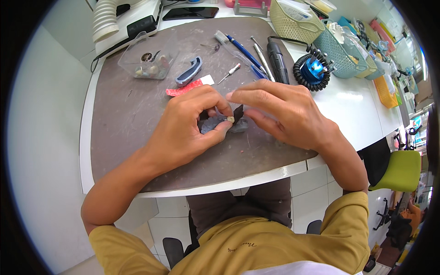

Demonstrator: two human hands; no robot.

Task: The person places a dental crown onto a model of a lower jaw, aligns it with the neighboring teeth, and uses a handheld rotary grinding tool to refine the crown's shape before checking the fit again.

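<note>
A smooth brown mat [119, 123] covers much of the white table [360, 114] with the rounded edge, and behind it on the right stands a lime-green padded chair [403, 169] on a floor of pale square tiles [309, 185]. The left hand [188, 121] is nearly closed, pinching a tiny cream-coloured round piece [231, 119] between thumb and finger, above the middle of the mat. The right hand [284, 110] is close by, its thumb and first finger apart; a thin dark flat piece [238, 112] is by its thumb, but I cannot tell if it has hold of it. Fingers hide part of the lumpy blue-grey stuff [211, 124] below, which may be a crumpled bag. The far right of the room is bent and blurry. A clear plastic box [130, 55] holds a dark round thing [146, 57] and some pale lumps [153, 70]. A cream woven basket [293, 30] holds white things [295, 10], and a blue-green basket [341, 64] is full too.
</note>
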